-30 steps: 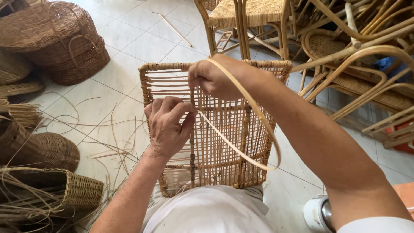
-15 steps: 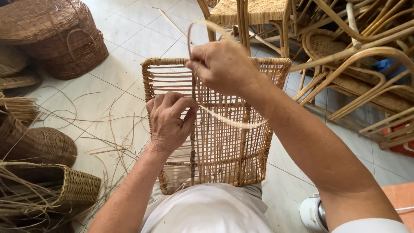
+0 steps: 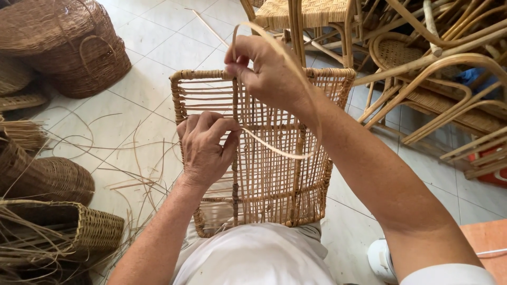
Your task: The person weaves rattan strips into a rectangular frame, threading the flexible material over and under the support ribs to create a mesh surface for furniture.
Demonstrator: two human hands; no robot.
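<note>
Pinching a cane strip (image 3: 274, 150), both hands work the rattan panel (image 3: 274, 174).

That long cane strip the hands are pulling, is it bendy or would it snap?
Probably bendy: the strip curves in a loop from the left hand up to the right hand without kinking. It looks thin and flat, so likely light. Bent sharply it might still crack, like the loose scraps on the floor.

My left hand (image 3: 207, 148) grips the woven rattan panel (image 3: 264, 153) mid-frame; my right hand (image 3: 266, 71) pinches a cane strip (image 3: 280, 150) at its top edge. Baskets (image 3: 68, 45) stand on the tiled floor (image 3: 148, 37).
</note>
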